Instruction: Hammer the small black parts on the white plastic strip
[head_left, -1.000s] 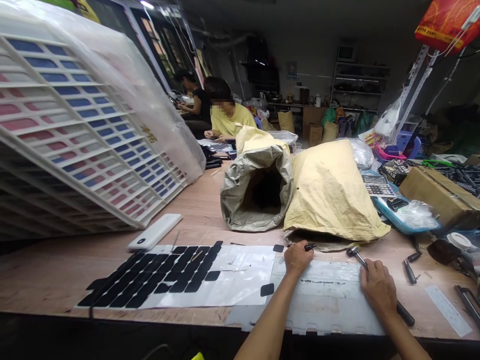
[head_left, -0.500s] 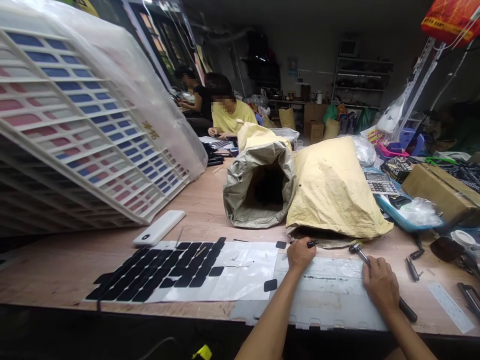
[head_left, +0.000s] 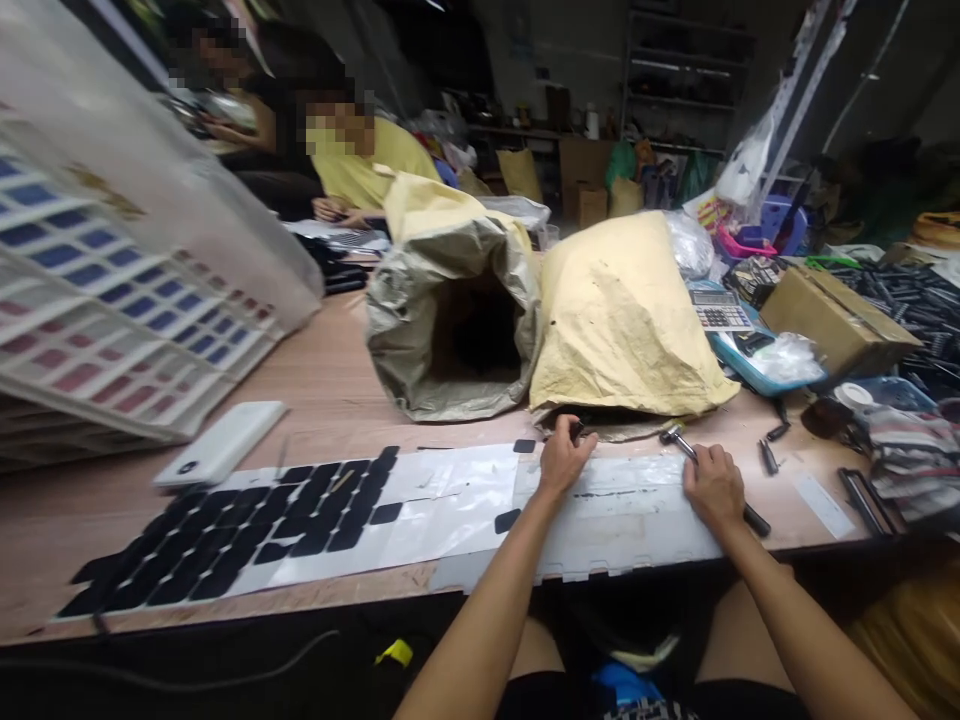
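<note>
My left hand (head_left: 564,458) is closed at the mouth of the right-hand yellow sack (head_left: 622,320), its thumb and fingers around a small black part (head_left: 577,430) that is mostly hidden. My right hand (head_left: 716,490) grips a hammer (head_left: 679,438) with a metal head and shaft and a black handle. The hammer lies slantwise over a greyish plastic-like sheet (head_left: 630,530). Left of my hands, a white sheet (head_left: 450,490) bears rows of black rounded-square pads (head_left: 232,530). Two single pads lie apart by its right end.
A second yellow sack (head_left: 450,330) lies with its dark mouth facing me. A white power bank (head_left: 221,445) and a tilted plastic crate (head_left: 135,290) are at left. Right stand a cardboard box (head_left: 836,320), a blue tray (head_left: 772,370) and a calculator (head_left: 720,310). People sit beyond.
The camera view has turned right and tilted down, so the bench things appear shifted left and up. My left hand has drawn closer to the sack's mouth; the right still holds the hammer.
</note>
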